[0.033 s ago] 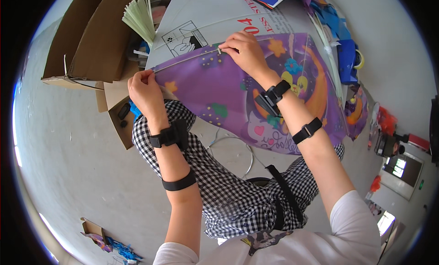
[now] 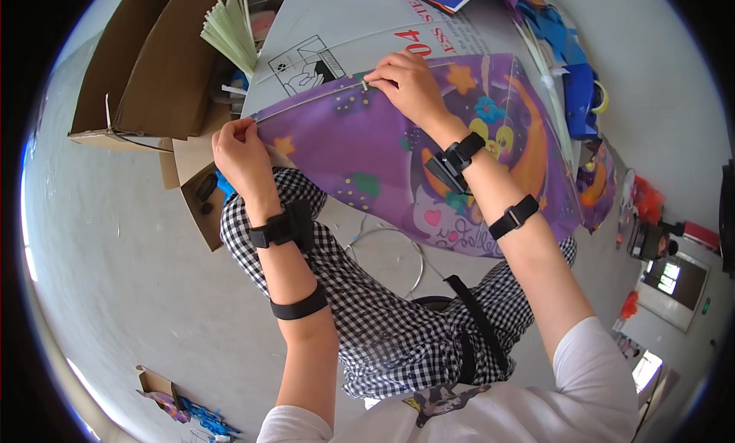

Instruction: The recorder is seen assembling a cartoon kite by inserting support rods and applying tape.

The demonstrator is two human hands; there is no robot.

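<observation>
A purple kite sail (image 2: 383, 160), printed with stars, a moon and a cartoon animal, hangs over the near edge of the board-topped work surface and above my knees. Along its far edge runs a thin pale rod (image 2: 306, 102). At the sail's left corner, my left hand (image 2: 243, 154) has thumb and fingers pinched together on the fabric. Farther right on the same edge, my right hand (image 2: 407, 83) pinches the rod beside a small pale fitting (image 2: 365, 85). My fingertips partly cover what each hand grips.
A brown cardboard box (image 2: 153, 68) stands at the left, beside a bundle of pale rods (image 2: 231, 39). Blue material and a tape roll (image 2: 602, 99) lie at the right. Under the sail, a looped cable (image 2: 419, 267) shows near my checked trousers.
</observation>
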